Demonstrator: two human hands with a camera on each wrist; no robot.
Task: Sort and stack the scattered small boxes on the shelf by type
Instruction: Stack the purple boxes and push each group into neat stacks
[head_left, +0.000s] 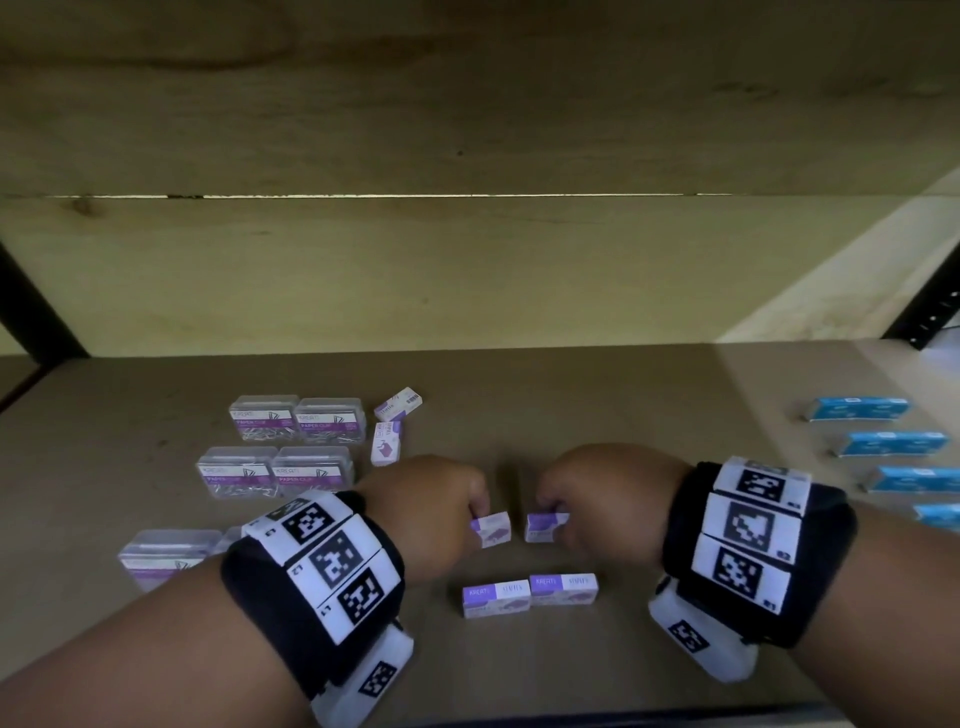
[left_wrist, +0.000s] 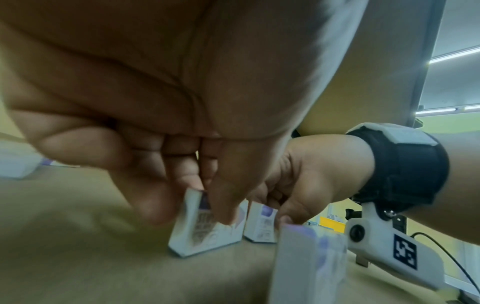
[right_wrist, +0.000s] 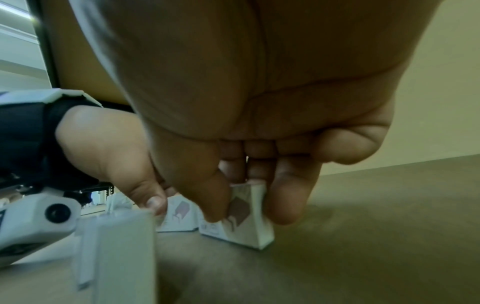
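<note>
My left hand (head_left: 441, 504) pinches a small white-and-purple staples box (head_left: 491, 529) standing on the shelf; in the left wrist view thumb and fingers grip that box (left_wrist: 205, 232). Just to its right, my right hand (head_left: 587, 499) pinches a second staples box (head_left: 545, 526), seen between thumb and fingers (right_wrist: 246, 222) in the right wrist view. Two more staples boxes (head_left: 530, 595) lie side by side nearer me. Another two staples boxes (head_left: 392, 426) lie farther back, beside the clear paper clip boxes (head_left: 291, 447).
Several clear paper clip boxes sit at the left, one pair near my left forearm (head_left: 166, 553). Blue boxes (head_left: 883, 441) lie in a column at the right edge. The brown shelf board (head_left: 623, 415) ends at a wooden back wall; a low board hangs above.
</note>
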